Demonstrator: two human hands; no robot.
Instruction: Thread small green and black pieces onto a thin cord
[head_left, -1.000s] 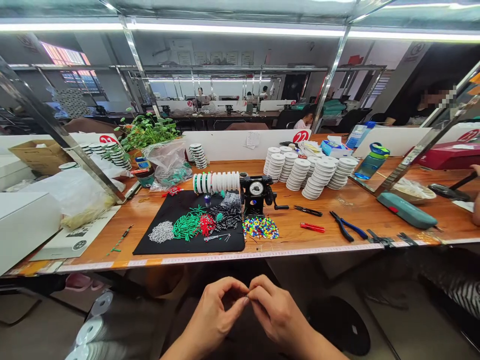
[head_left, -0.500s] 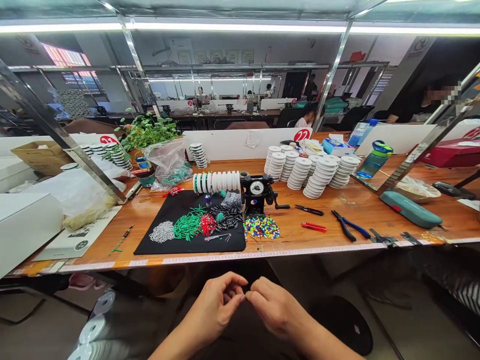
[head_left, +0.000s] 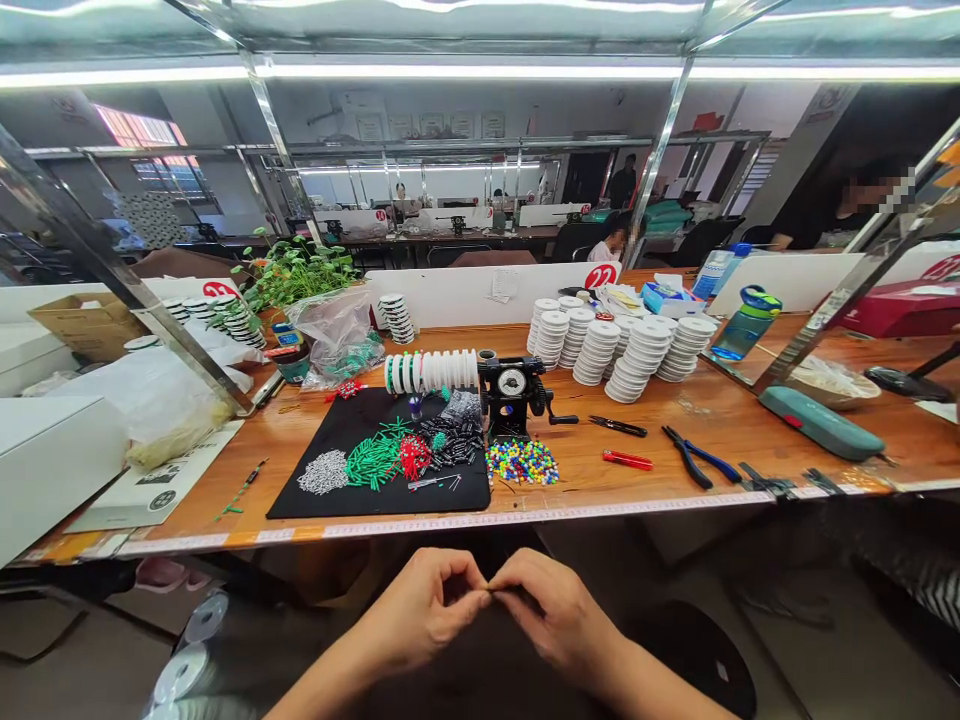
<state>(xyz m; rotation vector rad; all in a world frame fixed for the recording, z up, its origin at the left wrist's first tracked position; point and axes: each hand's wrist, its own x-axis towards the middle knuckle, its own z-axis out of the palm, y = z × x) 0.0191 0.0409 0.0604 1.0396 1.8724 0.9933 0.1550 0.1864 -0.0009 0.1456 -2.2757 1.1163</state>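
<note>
Am holding both hands low, below front edge of bench, over lap. Left hand and right hand each pinching narrow, fingertips meeting on small thin piece; too tiny to name. Piece sitting between the two hands, long axis running left-right, both hands equally near. Black mat and coloured beads lying ahead, well apart from hands. Red tag on white divider reading "22". Measuring tape running along bench edge.
</note>
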